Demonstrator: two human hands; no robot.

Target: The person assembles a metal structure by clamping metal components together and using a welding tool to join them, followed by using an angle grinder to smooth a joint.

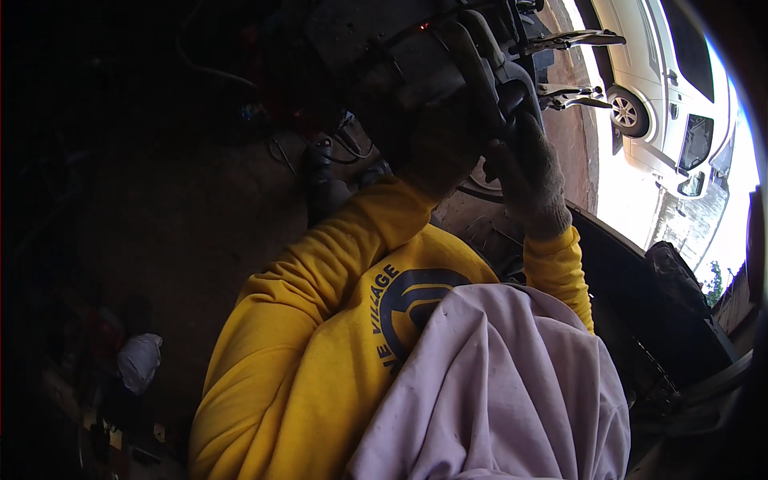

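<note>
My right hand [532, 176], in a grey knit glove, is closed at the lower end of a metal assembly. A dark rounded part [512, 100] shows at its fingertips; what lies inside the grip is hidden. My left hand [448, 132] reaches under the same assembly from the left, deep in shadow, and its fingers cannot be made out. Thick bent grey tubes [472, 68] run just above both hands. Beyond them, a small orange-red glowing spot [422, 27] shows on a dark edge.
Two metal lever-type clamps [576, 40] stick out to the right of the tubes. Dark cables [348, 148] hang at the left hand's side. A pale cloth [504, 384] drapes over my chest. Farther right, a white vehicle [668, 88] stands outside in bright light. A whitish bundle [140, 362] lies at lower left.
</note>
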